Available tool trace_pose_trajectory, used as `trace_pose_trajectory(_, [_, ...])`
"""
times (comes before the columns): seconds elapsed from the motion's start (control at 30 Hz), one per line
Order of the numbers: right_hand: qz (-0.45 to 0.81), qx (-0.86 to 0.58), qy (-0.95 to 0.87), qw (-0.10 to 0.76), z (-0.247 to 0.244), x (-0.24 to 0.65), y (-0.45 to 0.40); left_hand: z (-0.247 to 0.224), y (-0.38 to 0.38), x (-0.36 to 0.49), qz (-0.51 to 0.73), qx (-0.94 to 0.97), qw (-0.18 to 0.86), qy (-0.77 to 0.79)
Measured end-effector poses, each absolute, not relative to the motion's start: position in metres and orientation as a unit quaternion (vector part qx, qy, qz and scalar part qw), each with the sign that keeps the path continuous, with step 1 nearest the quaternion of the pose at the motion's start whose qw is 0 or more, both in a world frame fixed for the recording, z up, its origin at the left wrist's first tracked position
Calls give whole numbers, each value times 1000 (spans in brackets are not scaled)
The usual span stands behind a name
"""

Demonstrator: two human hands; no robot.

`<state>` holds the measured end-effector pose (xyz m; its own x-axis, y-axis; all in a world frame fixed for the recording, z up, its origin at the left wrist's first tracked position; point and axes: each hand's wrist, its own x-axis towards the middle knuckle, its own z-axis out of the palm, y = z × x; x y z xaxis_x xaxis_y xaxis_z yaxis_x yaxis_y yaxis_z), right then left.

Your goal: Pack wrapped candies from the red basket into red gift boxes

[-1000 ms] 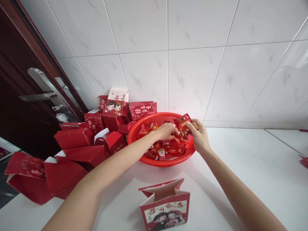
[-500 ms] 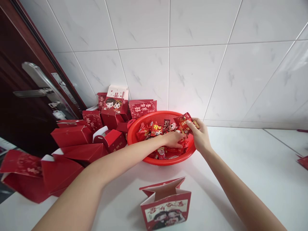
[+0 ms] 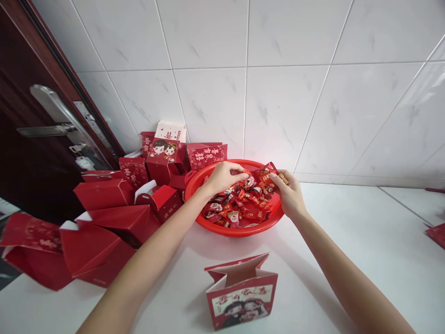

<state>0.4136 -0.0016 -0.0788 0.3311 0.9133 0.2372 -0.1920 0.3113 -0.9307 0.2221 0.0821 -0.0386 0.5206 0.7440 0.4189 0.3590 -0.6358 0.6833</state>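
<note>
A red plastic basket (image 3: pixel 239 232) holds many small wrapped candies (image 3: pixel 239 204), mostly red. Over its right rim, my right hand (image 3: pixel 290 192) is closed on several candy packets (image 3: pixel 266 174), with a gold one by the fingers. My left hand (image 3: pixel 225 177) is above the basket's left back part, thumb and fingertips pinched together on something red, too small to make out. Nearer to me, an open red paper box (image 3: pixel 241 297) with a cartoon couple on its front stands upright, touched by neither hand.
Several red gift boxes (image 3: pixel 114 218) crowd the left side of the white table (image 3: pixel 347 241). A tiled wall (image 3: pixel 208 102) rises behind. At the left is a dark door with a metal handle (image 3: pixel 59 116); a red item (image 3: pixel 437 234) lies at the right edge.
My left hand has lifted out of the candies and moved back and left, its fingers now pinched. My right hand has stayed almost in place with its packets.
</note>
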Motion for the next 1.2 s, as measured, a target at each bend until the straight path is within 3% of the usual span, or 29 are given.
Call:
trace_pose_trajectory(0.23, [450, -426, -453, 641, -59, 411, -19, -48, 27, 200, 527, 724, 389, 215])
trace_pose_trajectory(0.53, [420, -429, -506, 619, -44, 378, -56, -44, -9, 196, 544, 749, 323, 196])
trace_pose_trajectory(0.8, [403, -420, -520, 625, -43, 371, -63, -40, -17, 190, 542, 741, 330, 221])
trace_pose_trajectory(0.93, [395, -426, -504, 640, -42, 379, -58, -37, -5, 178, 480, 780, 284, 283])
trace_pose_trajectory(1.2, [374, -441, -483, 657, -45, 398, -45, -48, 33, 147, 209, 880, 224, 362])
